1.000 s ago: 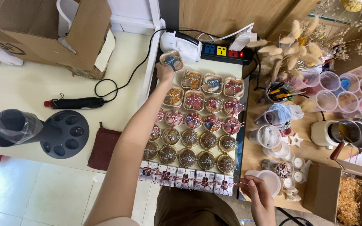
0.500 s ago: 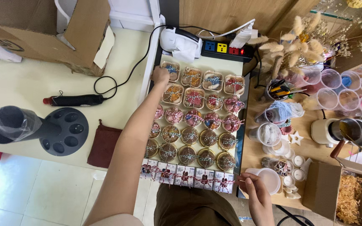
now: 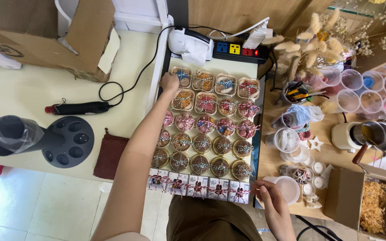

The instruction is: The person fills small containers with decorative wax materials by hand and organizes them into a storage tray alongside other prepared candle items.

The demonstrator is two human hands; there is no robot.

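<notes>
A dark tray (image 3: 258, 147) holds rows of small round and square containers tied with striped twine. My left hand (image 3: 169, 83) reaches to the tray's far left corner, fingers closed, touching the edge beside the top-left container (image 3: 182, 76). My right hand (image 3: 268, 191) rests at the tray's near right corner, fingers pinched by the last small white gift box (image 3: 239, 192) in the front row. I cannot tell whether it holds anything.
A power strip (image 3: 239, 50) and a white device (image 3: 188, 43) lie beyond the tray. On the left sit a cardboard box (image 3: 50, 35), a black tool with a cord (image 3: 77, 108) and a black round stand (image 3: 63, 142). Cups, dried flowers and a box of straw (image 3: 374, 205) crowd the right.
My left hand set the container it carried into the tray's top-left spot, then drew back to the tray's left edge. My right hand stayed at the near right corner.
</notes>
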